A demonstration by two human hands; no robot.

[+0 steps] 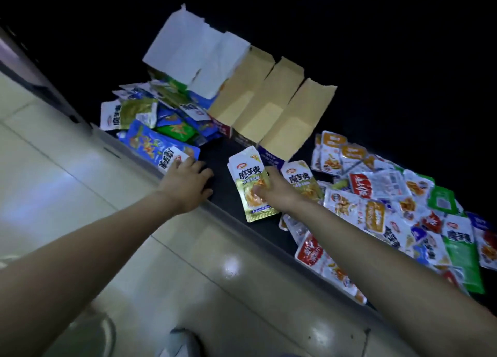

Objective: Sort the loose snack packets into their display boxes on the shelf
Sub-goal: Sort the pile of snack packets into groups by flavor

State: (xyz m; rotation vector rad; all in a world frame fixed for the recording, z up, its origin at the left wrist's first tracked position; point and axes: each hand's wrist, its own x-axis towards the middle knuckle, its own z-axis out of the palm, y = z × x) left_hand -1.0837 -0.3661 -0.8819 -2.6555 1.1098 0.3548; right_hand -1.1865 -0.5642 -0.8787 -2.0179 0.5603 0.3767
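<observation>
My right hand [271,192] grips a small stack of gold-and-white snack packets [248,179] just in front of the open display boxes [269,114], whose tan flaps stand up. A matching gold packet [302,180] lies right beside that hand. My left hand [188,181] rests on the dark shelf [223,192] near its front edge, fingers spread, touching a large blue packet [158,148]. A heap of blue, green and white packets [161,114] lies left of the boxes. A wide pile of loose red, orange, green and white packets [390,206] covers the shelf to the right.
White torn box flaps [196,49] rise behind the left heap. The shelf's pale front lip [126,152] runs diagonally across the view. Pale glossy floor tiles [80,195] lie below it. The back of the shelf is dark.
</observation>
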